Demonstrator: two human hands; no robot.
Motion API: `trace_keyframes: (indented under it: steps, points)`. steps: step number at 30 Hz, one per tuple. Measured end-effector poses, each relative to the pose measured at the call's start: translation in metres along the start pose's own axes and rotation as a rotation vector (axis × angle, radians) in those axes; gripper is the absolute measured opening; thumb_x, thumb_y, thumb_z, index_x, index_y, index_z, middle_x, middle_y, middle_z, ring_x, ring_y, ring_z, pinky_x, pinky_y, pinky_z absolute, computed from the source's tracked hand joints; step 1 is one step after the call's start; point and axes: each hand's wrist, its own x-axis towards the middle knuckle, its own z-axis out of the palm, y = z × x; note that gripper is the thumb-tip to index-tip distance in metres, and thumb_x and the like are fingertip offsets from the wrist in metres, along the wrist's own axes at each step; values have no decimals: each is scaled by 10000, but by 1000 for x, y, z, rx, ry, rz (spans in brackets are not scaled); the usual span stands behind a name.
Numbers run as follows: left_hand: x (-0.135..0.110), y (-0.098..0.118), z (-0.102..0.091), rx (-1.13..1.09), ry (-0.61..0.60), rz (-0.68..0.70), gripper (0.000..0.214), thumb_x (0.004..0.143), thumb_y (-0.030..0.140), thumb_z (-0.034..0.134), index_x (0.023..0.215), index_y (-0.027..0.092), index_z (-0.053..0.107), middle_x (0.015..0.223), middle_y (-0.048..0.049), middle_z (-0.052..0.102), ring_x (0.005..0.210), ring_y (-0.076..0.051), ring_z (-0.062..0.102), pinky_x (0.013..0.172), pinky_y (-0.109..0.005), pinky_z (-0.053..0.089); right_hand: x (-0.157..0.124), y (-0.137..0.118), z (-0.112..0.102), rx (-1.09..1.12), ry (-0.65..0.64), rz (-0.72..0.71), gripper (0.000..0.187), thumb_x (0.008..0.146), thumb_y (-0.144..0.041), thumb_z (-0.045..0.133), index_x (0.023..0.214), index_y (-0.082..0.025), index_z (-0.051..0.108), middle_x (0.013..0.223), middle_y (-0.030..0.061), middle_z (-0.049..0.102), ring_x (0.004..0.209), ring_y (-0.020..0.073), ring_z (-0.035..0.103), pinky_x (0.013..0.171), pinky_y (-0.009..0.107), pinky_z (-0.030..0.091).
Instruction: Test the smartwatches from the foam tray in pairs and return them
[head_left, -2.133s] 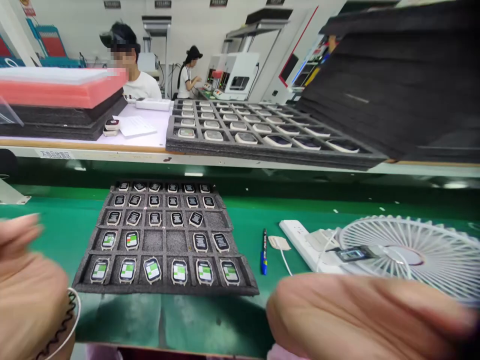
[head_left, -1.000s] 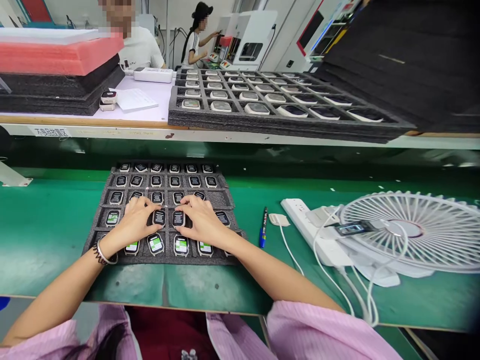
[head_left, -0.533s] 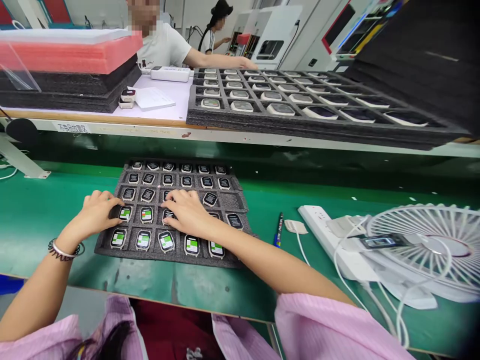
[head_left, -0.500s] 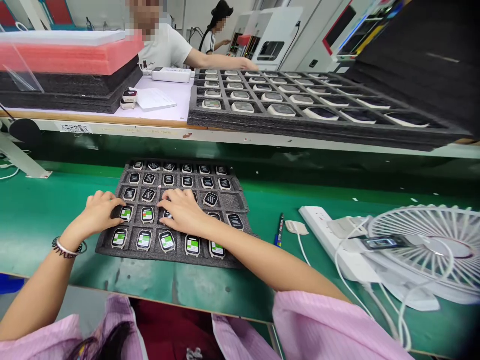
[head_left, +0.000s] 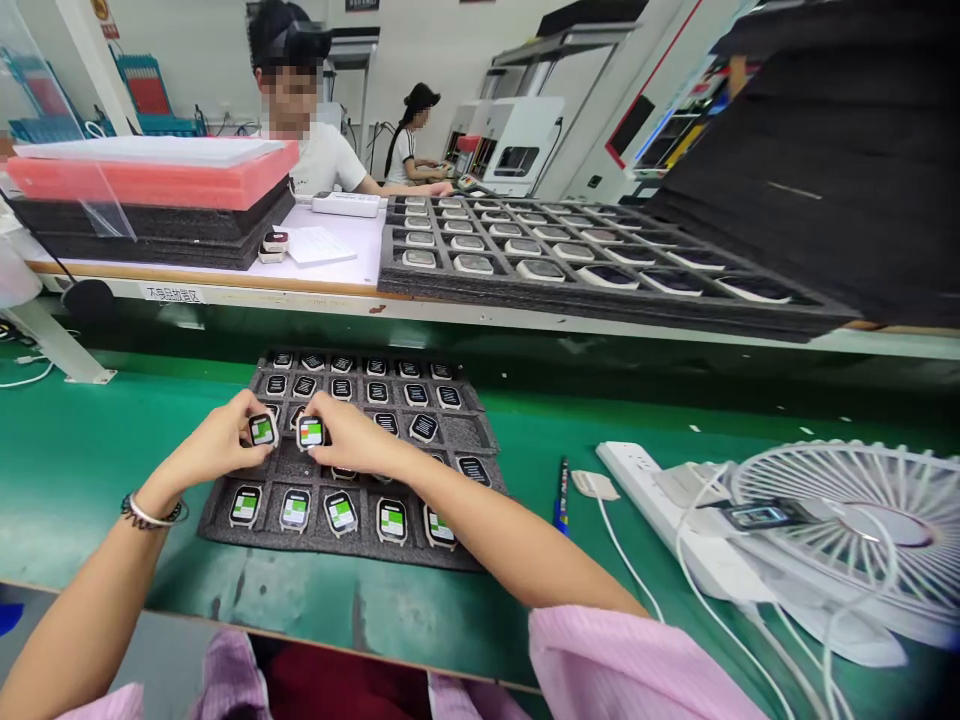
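Note:
Between its thumb and fingers, my left hand [head_left: 223, 437] grips a smartwatch body [head_left: 262, 430] with a green and white screen. My right hand [head_left: 347, 432] pinches a second watch body [head_left: 310, 432], whose screen also has a red patch. Both watches are held side by side above the black foam tray [head_left: 465, 433], their screens facing up. In the tray's front row lie several strapless watches with green and white screens, such as this watch [head_left: 295, 509]. Rows farther back hold watches with dark screens and lines of text. My right hand and forearm hide some of the middle pockets.
On the raised shelf sit a large foam tray of watches [head_left: 541, 271] and a foam stack [head_left: 150, 185]. Right on the green table [head_left: 315, 590] are a marker [head_left: 562, 495], a power strip [head_left: 675, 520], cables and a white fan [head_left: 862, 500]. A co-worker [head_left: 322, 160] sits opposite.
Both hands have closed on watches in the tray's second row from the front and lifted them out. The right hand has moved slightly left. The head view has tilted up.

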Motion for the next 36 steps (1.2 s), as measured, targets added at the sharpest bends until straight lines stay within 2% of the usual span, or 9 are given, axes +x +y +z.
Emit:
trace_keyframes:
  steps: [2,4,7,11,19,25,28,32,36]
  points:
    - [2,23,4,-426,70,60,424,695,296,795,970,206,485,882,-7,618,753,-165,632,672,-282,504,-14,3,-17,507,59,-4,422,740,-75,698,1062,-208,459,973,17,612,817,190,630,725,315,510]
    - [9,49,11,-711,130,141,491,652,250,857,1003,190,520,951,-26,650,803,-144,657,717,-255,533,-27,3,-33,900,96,-14,476,715,-129,742,1074,-225,443,969,-2,617,756,153,642,676,277,526]
    - [28,84,27,-890,125,129,618,666,234,865,1184,181,533,974,-36,683,642,-100,645,607,-220,535,-40,1,-52,1127,208,7,585,661,-144,810,1123,-235,464,996,0,639,655,130,655,548,227,513]
    - [53,105,47,-941,139,112,753,663,210,852,1318,184,483,1115,-70,671,618,-91,664,573,-212,546,-47,2,-65,1188,348,5,662,635,-113,823,1194,-237,490,975,0,654,640,136,671,505,206,510]
    - [62,100,55,-927,144,95,705,736,219,794,1372,176,492,1085,-62,679,694,-94,670,657,-216,551,-50,16,-72,1127,395,37,598,709,-154,765,1250,-230,524,1016,27,645,685,149,662,544,237,519]
    - [66,97,57,-903,160,104,547,716,263,828,1193,184,572,971,-21,682,613,-99,678,594,-218,561,-47,20,-69,1086,441,56,505,673,-159,765,1133,-221,566,948,3,648,597,109,604,503,207,454]
    - [66,97,59,-914,171,66,426,761,369,795,1077,174,586,902,-11,688,560,-125,688,561,-243,574,-45,20,-68,1114,445,67,377,747,-294,778,1048,-212,566,874,2,655,532,104,567,469,207,409]
    - [63,101,59,-969,138,38,416,805,428,729,1093,165,585,913,-43,728,639,-180,735,625,-287,609,-44,18,-69,1190,446,60,398,815,-484,739,1037,-205,561,824,19,668,507,125,570,460,222,390]
    - [63,105,58,-993,120,37,400,786,369,722,1101,163,588,927,-43,741,672,-191,748,660,-300,622,-46,18,-70,1153,466,49,423,777,-416,791,1066,-213,559,851,12,665,528,118,568,483,223,402]
